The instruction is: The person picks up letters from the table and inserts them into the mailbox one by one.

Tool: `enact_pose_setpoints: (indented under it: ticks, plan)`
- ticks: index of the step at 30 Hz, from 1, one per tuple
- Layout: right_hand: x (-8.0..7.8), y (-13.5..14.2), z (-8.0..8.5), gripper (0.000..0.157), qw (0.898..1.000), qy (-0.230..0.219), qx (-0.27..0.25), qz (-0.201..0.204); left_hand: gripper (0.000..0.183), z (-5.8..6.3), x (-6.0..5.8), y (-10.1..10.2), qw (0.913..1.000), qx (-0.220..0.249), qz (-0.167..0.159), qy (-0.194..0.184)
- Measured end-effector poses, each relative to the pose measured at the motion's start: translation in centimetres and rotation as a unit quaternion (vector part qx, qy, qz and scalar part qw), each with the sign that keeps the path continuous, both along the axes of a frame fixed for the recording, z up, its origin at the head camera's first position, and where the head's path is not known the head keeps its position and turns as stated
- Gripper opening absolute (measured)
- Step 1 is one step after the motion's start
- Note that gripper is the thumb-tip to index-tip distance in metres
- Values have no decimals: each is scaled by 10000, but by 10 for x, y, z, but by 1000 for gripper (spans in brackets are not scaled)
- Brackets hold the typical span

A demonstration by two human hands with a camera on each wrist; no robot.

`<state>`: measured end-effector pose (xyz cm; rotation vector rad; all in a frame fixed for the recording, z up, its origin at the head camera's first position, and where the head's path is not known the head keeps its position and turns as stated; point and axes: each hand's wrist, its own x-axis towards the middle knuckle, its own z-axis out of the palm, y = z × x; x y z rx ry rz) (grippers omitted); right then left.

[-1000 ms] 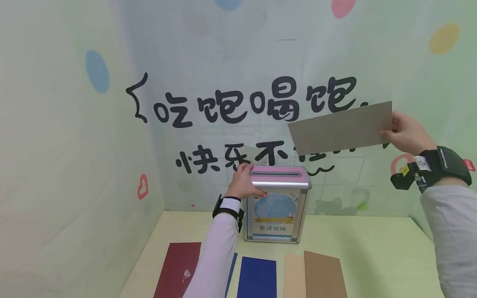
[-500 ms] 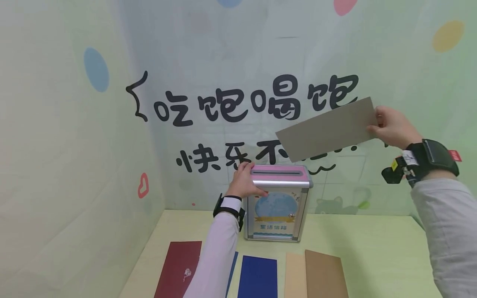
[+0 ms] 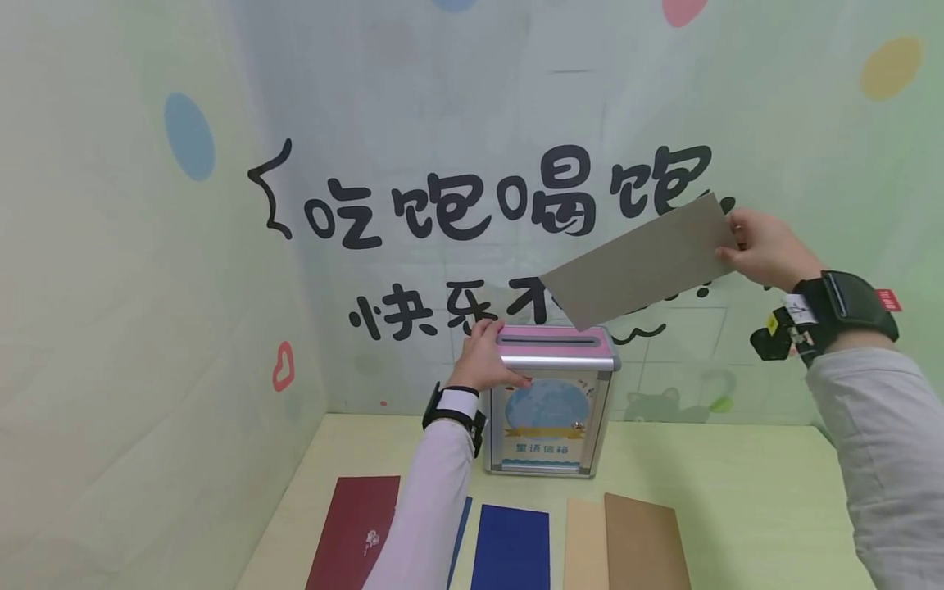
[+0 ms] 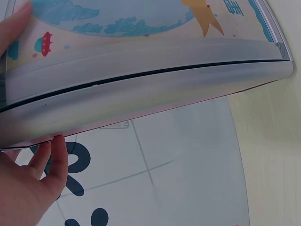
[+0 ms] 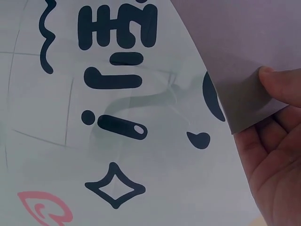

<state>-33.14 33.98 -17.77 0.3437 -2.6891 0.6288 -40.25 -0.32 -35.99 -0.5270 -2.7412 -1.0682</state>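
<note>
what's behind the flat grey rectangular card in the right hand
Behind the flat grey rectangular card is a pale printed wall with black lettering showing past the card's edges. Parts of the lower line are covered, so those characters cannot be read.

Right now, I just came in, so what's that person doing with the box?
A person's right hand pinches one end of a gray sheet, tilted with its low corner by the pink top of the box. It isn't in the slot yet. The left hand grips the box's top at one end. In front, on the table, lie a dark red card, a dark blue card and a brown card, among others.
</note>
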Motion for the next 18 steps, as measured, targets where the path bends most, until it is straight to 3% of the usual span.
enact_pose_setpoints:
  ticks: [18]
  plan:
    - [-6,-13,0,11,9985,133,511,129,111,-1,-2,0,10000,65,0,-10]
